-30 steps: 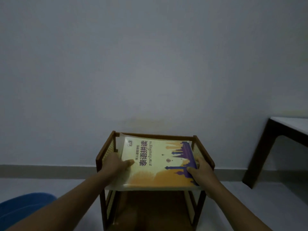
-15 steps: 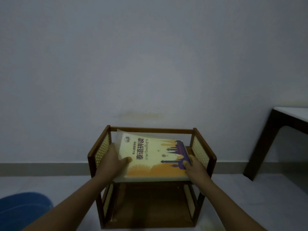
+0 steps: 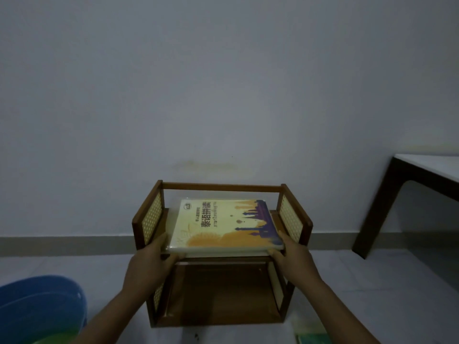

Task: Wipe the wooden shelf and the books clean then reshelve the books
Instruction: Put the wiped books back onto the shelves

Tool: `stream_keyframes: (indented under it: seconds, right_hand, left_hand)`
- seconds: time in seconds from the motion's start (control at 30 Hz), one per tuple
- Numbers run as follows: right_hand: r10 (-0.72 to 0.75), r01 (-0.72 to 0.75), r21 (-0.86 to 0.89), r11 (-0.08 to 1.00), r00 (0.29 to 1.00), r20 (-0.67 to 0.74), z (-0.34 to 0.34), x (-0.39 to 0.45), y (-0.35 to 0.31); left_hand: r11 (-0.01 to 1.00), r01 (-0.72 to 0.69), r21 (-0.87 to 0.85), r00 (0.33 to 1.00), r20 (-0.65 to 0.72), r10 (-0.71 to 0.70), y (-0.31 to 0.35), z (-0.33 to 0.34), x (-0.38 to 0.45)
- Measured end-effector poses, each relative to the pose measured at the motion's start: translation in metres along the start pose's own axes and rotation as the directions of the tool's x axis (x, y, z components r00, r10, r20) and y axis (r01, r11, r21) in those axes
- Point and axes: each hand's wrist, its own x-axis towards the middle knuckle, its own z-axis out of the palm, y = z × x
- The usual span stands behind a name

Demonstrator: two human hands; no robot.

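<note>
While I look down from the head camera, I read the scene like this:

Wooden shelf point(image 3: 221, 187): stands on the floor against the wall, two tiers, cane side panels.
Book point(image 3: 224, 225): lies flat on the upper tier, yellow cover up, purple skyline toward the right panel; its near edge overhangs the front of the tier slightly.
Left hand point(image 3: 149, 265): I see it at the book's near left corner, fingers curled under that corner and the tier's front edge, grasping there.
Right hand point(image 3: 294, 259): grasps the book's near right corner, thumb along the side.
Lower tier: I see bare wood.
Blue basin point(image 3: 41, 309): on the floor, well left of the shelf.
Bench point(image 3: 422, 170): dark-legged, at the right edge.
</note>
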Motion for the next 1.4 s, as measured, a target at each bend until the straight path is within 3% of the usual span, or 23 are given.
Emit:
stream_keyframes:
  seconds: [0.1, 0.2, 0.3, 0.4, 0.53, 0.67, 0.87, 0.97, 1.03, 1.13, 1.2, 1.23, 1.3, 1.33, 1.4]
  right_hand:
    - [0.014, -0.013, -0.026, 1.0, 0.999, 0.046, 0.002, 0.004, 0.004]
    - [-0.001, 0.0, 0.008, 1.0, 0.998, 0.062, 0.004, 0.002, 0.006]
    - [0.015, -0.017, -0.035, 0.999, 0.998, -0.061, 0.01, 0.0, 0.004]
    - [0.022, -0.025, -0.076, 0.997, 0.999, -0.05, 0.011, 0.002, 0.0]
    - [0.017, -0.029, 0.113, 0.993, 0.994, 0.11, 0.005, 0.004, -0.002]
    - [0.048, -0.05, 0.173, 0.984, 0.999, 0.017, 0.004, 0.001, -0.01]
    - [0.072, -0.073, 0.163, 0.984, 0.997, 0.013, 0.005, 0.0, -0.015]
    - [0.047, -0.047, 0.172, 0.984, 0.999, 0.004, 0.002, -0.01, -0.024]
    - [0.04, -0.031, 0.181, 0.983, 0.998, -0.044, 0.001, -0.026, -0.017]
    - [0.091, -0.07, 0.132, 0.989, 0.983, -0.161, -0.004, -0.065, 0.023]
    - [0.25, -0.241, 0.075, 0.968, 0.955, -0.159, -0.014, -0.098, 0.063]
    - [0.366, -0.361, 0.065, 0.93, 0.922, -0.128, -0.017, -0.113, 0.099]
    - [0.626, -0.628, 0.043, 0.777, 0.778, 0.05, -0.024, -0.143, 0.162]
    - [0.708, -0.707, -0.048, 0.706, 0.701, 0.091, -0.023, -0.154, 0.191]
    - [0.816, -0.78, -0.274, 0.562, 0.577, 0.029, -0.014, -0.17, 0.253]
  left_hand:
    - [0.996, -0.065, 0.057, 0.992, 0.115, 0.058, -0.003, -0.002, 0.006]
    - [0.993, -0.056, 0.1, 0.998, 0.032, 0.053, -0.003, -0.002, 0.008]
    - [0.991, -0.071, 0.112, 0.996, -0.04, 0.076, 0.002, 0.001, 0.009]
    - [0.986, -0.089, 0.141, 0.996, 0.002, 0.089, 0.001, 0.001, 0.013]
    - [0.984, -0.066, 0.166, 0.995, 0.08, 0.053, -0.001, 0.002, 0.017]
    - [0.984, -0.013, 0.176, 1.0, -0.007, 0.014, -0.001, 0.009, 0.014]
    - [0.983, 0.032, 0.179, 0.999, -0.024, -0.028, -0.004, 0.014, 0.015]
    - [0.995, 0.022, 0.097, 1.0, -0.004, -0.022, 0.001, 0.011, 0.011]
    - [0.998, 0.022, -0.062, 0.999, -0.031, -0.023, 0.005, 0.01, 0.005]
    - [0.978, -0.067, -0.199, 0.97, -0.242, 0.017, 0.015, 0.01, -0.025]
    - [0.947, -0.188, -0.259, 0.948, -0.299, 0.107, 0.024, 0.017, -0.057]
    - [0.941, -0.218, -0.258, 0.954, -0.261, 0.15, 0.022, 0.022, -0.072]
    - [0.963, -0.175, -0.207, 0.982, -0.104, 0.156, 0.007, 0.042, -0.095]
    - [0.977, -0.128, -0.171, 0.992, -0.029, 0.125, -0.004, 0.05, -0.104]
    - [0.984, -0.107, -0.142, 0.989, 0.086, 0.12, -0.023, 0.073, -0.12]
